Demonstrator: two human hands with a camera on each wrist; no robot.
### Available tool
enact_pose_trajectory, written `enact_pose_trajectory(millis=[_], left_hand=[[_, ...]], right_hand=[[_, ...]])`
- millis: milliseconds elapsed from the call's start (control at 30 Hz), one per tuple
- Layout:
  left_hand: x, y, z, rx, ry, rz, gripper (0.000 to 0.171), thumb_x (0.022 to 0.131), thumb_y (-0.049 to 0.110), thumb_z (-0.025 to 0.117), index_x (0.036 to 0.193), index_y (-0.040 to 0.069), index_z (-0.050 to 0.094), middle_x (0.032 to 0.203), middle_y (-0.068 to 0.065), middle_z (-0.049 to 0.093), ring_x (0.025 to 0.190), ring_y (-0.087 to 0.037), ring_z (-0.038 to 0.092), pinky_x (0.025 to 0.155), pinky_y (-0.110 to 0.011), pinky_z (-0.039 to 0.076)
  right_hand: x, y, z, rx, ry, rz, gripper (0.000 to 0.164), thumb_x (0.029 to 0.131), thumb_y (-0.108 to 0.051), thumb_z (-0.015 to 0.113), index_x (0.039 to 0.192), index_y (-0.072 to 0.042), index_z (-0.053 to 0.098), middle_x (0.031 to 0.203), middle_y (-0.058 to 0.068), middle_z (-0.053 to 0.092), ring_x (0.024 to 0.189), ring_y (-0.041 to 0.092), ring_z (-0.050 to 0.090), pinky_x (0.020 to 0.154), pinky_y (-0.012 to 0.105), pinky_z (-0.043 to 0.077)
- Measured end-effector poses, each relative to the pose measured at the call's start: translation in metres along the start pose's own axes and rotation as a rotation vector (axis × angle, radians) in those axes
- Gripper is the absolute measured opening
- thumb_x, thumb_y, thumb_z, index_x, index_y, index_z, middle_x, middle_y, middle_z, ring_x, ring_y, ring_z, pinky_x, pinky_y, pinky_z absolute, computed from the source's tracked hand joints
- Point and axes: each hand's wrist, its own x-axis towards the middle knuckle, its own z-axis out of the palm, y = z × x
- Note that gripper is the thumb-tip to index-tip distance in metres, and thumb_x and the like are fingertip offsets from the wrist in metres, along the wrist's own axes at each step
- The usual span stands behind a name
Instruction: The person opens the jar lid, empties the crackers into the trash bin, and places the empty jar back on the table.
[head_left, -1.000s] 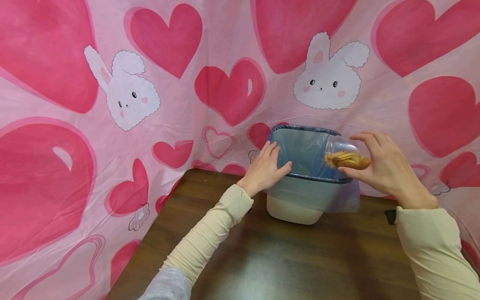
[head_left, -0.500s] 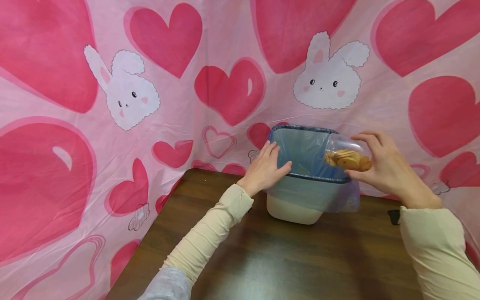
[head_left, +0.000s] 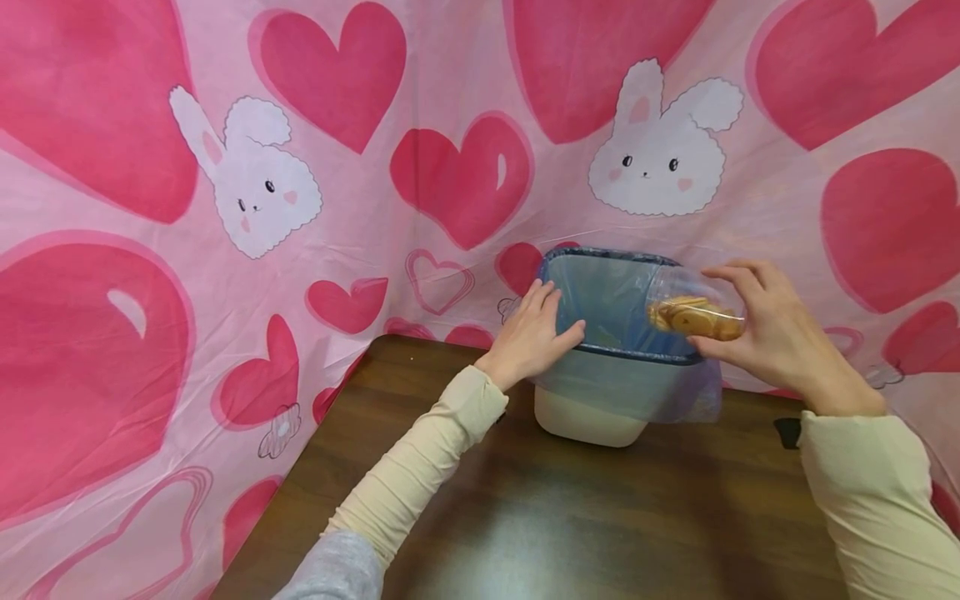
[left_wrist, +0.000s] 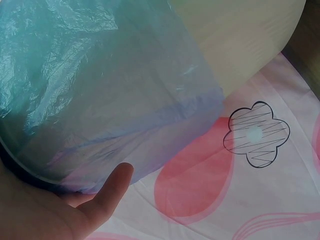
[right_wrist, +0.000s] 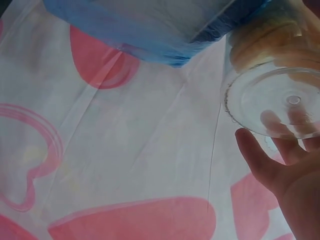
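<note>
In my right hand (head_left: 787, 342) is a clear jar (head_left: 693, 287), gripped by its base end between thumb and fingers. The jar lies on its side, its far end over the right part of a lined bin (head_left: 588, 421). Flat, golden, biscuit-like rounds (head_left: 693, 317) lie along its lower side. Through the jar's bottom (right_wrist: 265, 95), the right wrist view shows fingers behind it. My left hand (head_left: 525, 337) rests at the bin's left rim, fingers extended and thumb spread over the opening. One left finger (left_wrist: 115, 187) shows against the outside of the translucent bluish liner (left_wrist: 150, 115).
The bin stands on a dark brown wooden table (head_left: 570, 517), close to a pink cloth backdrop (head_left: 450, 75) with hearts and rabbits. Loose liner hangs down the bin's front and right. A small black object (head_left: 787, 433) lies by the right sleeve.
The rounds have shifted and turned inside the jar, which has rocked slightly in the right hand. The right forearm has moved slightly to the right. The left hand stays at the rim.
</note>
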Motion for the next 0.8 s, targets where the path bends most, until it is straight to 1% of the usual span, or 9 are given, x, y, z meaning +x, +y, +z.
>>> enact_pose_trajectory(millis=[233, 467, 567, 667, 700, 800], left_hand=[[0.0001, -0.0003, 0.0004, 0.000, -0.005, -0.002, 0.074, 0.095, 0.055, 0.039, 0.149, 0.006, 0.033, 0.160, -0.008, 0.023, 0.152, -0.021, 0.007, 0.120, -0.042, 0.022], [0.0004, -0.0005, 0.0004, 0.001, -0.002, -0.002, 0.074, 0.095, 0.055, 0.039, 0.149, 0.006, 0.033, 0.160, -0.008, 0.023, 0.152, -0.022, 0.008, 0.120, -0.042, 0.023], [0.0009, -0.0004, 0.0007, 0.004, -0.005, -0.005, 0.073, 0.095, 0.055, 0.040, 0.149, 0.006, 0.033, 0.160, -0.008, 0.023, 0.152, -0.022, 0.008, 0.120, -0.041, 0.022], [0.0011, -0.0005, 0.0011, 0.010, -0.006, -0.008, 0.073, 0.095, 0.055, 0.039, 0.149, 0.006, 0.033, 0.160, -0.008, 0.023, 0.152, -0.021, 0.007, 0.120, -0.041, 0.022], [0.0012, -0.0006, 0.0011, 0.011, -0.006, -0.009, 0.073, 0.095, 0.055, 0.039, 0.149, 0.006, 0.033, 0.160, -0.008, 0.023, 0.152, -0.021, 0.007, 0.120, -0.041, 0.022], [0.0011, -0.0004, 0.0009, 0.007, -0.009, -0.011, 0.074, 0.095, 0.056, 0.039, 0.150, 0.006, 0.032, 0.160, -0.007, 0.023, 0.152, -0.020, 0.006, 0.120, -0.042, 0.022]], right_hand=[[0.0001, 0.0008, 0.0016, 0.031, 0.003, 0.046, 0.083, 0.060, -0.011, 0.087, 0.132, -0.002, 0.047, 0.129, 0.023, 0.045, 0.112, 0.040, 0.042, 0.082, 0.063, 0.043], [0.0004, 0.0023, 0.0022, 0.046, 0.018, 0.065, 0.080, 0.063, -0.015, 0.085, 0.132, 0.000, 0.046, 0.128, 0.024, 0.046, 0.109, 0.040, 0.043, 0.081, 0.063, 0.042], [0.0004, 0.0027, 0.0024, 0.037, 0.020, 0.078, 0.079, 0.065, -0.018, 0.084, 0.132, -0.001, 0.046, 0.127, 0.024, 0.047, 0.100, 0.036, 0.044, 0.077, 0.058, 0.044], [0.0002, 0.0027, 0.0032, 0.035, 0.026, 0.093, 0.077, 0.067, -0.020, 0.084, 0.132, -0.002, 0.046, 0.125, 0.023, 0.048, 0.093, 0.032, 0.043, 0.071, 0.050, 0.043], [0.0002, 0.0027, 0.0034, 0.038, 0.028, 0.099, 0.076, 0.068, -0.021, 0.084, 0.132, -0.002, 0.047, 0.125, 0.023, 0.048, 0.092, 0.031, 0.043, 0.070, 0.048, 0.043], [0.0001, 0.0027, 0.0037, 0.061, 0.026, 0.124, 0.074, 0.070, -0.023, 0.082, 0.132, -0.003, 0.047, 0.125, 0.022, 0.048, 0.094, 0.032, 0.044, 0.070, 0.046, 0.041]])
